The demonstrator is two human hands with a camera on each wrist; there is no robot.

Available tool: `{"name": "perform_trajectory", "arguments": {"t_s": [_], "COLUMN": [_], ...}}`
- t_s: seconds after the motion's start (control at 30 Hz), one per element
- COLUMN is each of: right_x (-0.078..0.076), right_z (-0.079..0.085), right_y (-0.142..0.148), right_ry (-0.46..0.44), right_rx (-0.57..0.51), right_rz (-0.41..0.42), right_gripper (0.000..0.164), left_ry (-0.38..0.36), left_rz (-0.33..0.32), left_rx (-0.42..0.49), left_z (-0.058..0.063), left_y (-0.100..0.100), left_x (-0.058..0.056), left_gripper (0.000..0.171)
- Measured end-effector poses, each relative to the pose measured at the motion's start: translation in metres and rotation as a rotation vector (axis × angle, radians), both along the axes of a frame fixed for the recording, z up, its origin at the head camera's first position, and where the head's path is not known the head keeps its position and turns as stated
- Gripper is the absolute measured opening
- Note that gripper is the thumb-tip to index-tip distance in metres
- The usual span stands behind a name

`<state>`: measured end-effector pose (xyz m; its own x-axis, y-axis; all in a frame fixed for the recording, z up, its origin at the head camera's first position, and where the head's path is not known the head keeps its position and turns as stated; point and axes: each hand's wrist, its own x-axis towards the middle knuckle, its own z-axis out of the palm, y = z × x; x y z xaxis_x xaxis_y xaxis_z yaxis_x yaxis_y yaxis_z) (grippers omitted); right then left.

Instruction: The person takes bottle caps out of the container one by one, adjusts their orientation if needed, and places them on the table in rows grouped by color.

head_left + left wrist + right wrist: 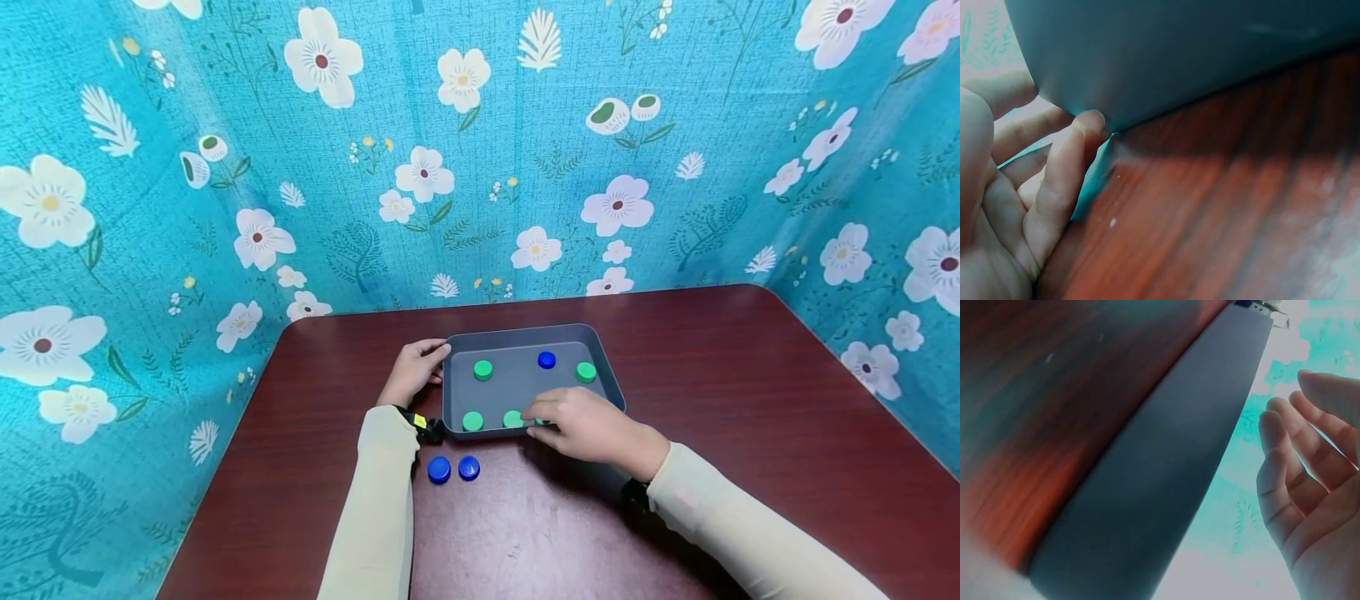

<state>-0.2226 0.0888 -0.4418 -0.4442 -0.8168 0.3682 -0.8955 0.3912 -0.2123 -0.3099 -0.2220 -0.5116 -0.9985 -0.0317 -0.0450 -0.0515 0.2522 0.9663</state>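
A shallow grey tray lies on the table, and my left hand grips its left side near the far corner. In the left wrist view, fingers of that hand meet the tray's lower edge. My right hand hovers over the near rim with loosely bent fingers; the right wrist view shows nothing between them. Under its fingertips sits a green bottle cap, with another partly hidden beside it. Further green caps and one blue bottle cap are spread over the tray floor.
Two more blue caps, a left one and a right one, lie on the dark red wooden table in front of the tray. A blue flowered curtain surrounds the table's back and sides.
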Motion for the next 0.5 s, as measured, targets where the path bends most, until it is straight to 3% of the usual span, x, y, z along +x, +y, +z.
{"name": "perform_trajectory", "arguments": {"t_s": [0.2, 0.5], "right_x": [-0.003, -0.011], "right_z": [0.002, -0.001], "right_y": [0.009, 0.017], "right_ry": [-0.031, 0.040], "right_rx": [0.032, 0.021], "right_rz": [-0.066, -0.169], "right_gripper": [0.015, 0.012], "left_ry": [-0.005, -0.015], "left_rz": [0.001, 0.003], "left_rx": [-0.004, 0.004], "left_z": [0.001, 0.000], "left_y": [0.001, 0.000], "left_x": [0.000, -0.001], "left_gripper": [0.039, 0.038]}}
